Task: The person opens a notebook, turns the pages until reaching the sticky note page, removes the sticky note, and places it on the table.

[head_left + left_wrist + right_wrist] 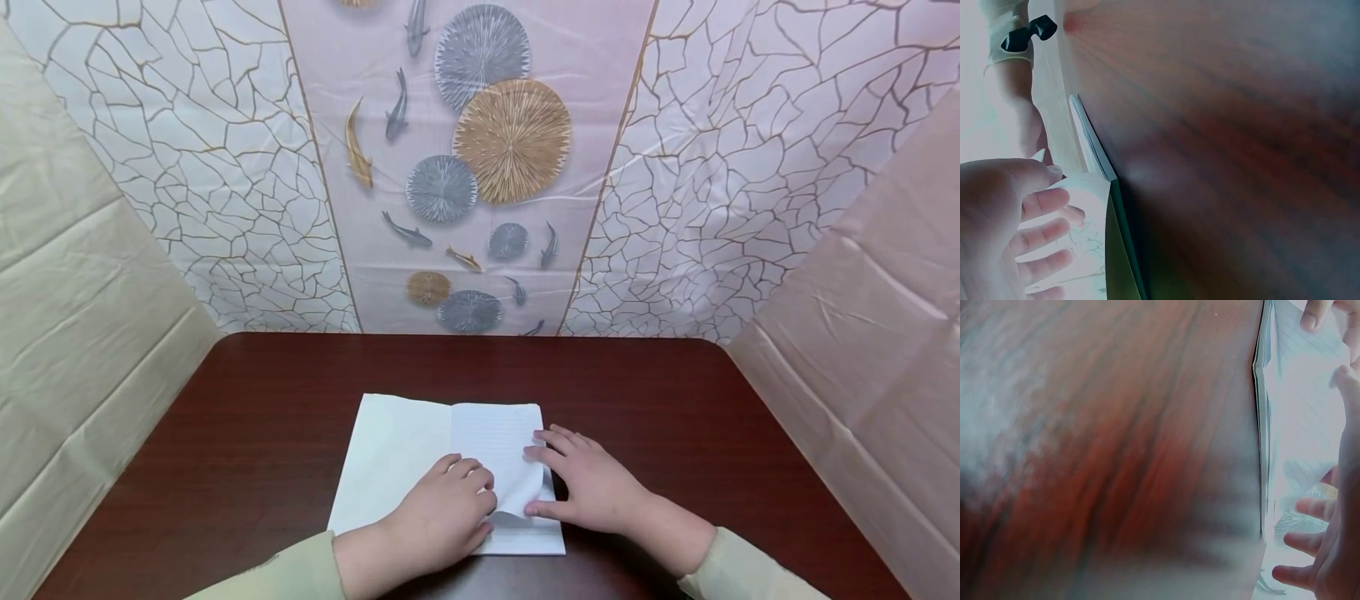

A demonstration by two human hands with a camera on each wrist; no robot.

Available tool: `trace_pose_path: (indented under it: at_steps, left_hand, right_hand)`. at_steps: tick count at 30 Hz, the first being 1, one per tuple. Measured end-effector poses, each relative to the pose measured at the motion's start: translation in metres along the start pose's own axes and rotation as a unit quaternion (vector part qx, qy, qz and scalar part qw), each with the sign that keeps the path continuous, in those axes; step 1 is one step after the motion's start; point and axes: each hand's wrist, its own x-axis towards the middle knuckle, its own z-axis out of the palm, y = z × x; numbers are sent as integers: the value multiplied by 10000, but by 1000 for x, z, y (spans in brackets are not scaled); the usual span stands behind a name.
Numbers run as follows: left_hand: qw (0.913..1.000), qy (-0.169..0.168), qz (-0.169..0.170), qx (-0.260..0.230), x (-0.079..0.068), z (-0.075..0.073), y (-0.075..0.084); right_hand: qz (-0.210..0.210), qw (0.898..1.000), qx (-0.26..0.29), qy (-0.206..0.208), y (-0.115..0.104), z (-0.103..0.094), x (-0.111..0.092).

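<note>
An open notebook (405,454) lies on the dark wooden table, its left page blank and its right page ruled. The lower right corner of the top ruled page (498,442) curls up off the sheets beneath. My left hand (431,521) lies over the lower middle of the notebook, its fingers loosely bent near the raised edge. At the right edge is my right hand (596,487), fingers spread toward the ruled page and thumb by the lifted corner. In the left wrist view, I see nothing between the thumb and fingers of the left hand (1016,219).
The brown table (262,433) extends around the notebook. Behind it hangs a patterned cloth (465,250) with fish and round leaf shapes, and plain beige cloth (847,333) stands at both sides. A dark band or strap (1029,34) sits on the other wrist.
</note>
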Motion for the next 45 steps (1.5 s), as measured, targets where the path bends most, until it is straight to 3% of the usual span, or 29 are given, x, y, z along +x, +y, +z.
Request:
trace_pose_path:
  at_steps: [5,9,16,28,36,45]
  left_hand:
    - [9999,-17,-112,-73,-2,0,0]
    - [9998,89,-157,-65,-4,1,1]
    - [9986,398,-345,-24,-7,-1,0]
    - [9913,1008,-832,-164,-5,-14,-8]
    - [9817,1523,-1068,-413,-7,-24,-15]
    - [9703,1861,-1458,-514,-17,-32,-27]
  right_hand:
    - [-37,9998,171,67,1,-4,-2]
    - [-55,9977,565,358,1,-8,-5]
    - [289,9953,621,681,3,-7,-9]
    - [579,9970,380,359,9,-1,-13]
    - [81,9993,268,-264,13,2,-14]
    - [170,9973,132,-708,18,5,-12]
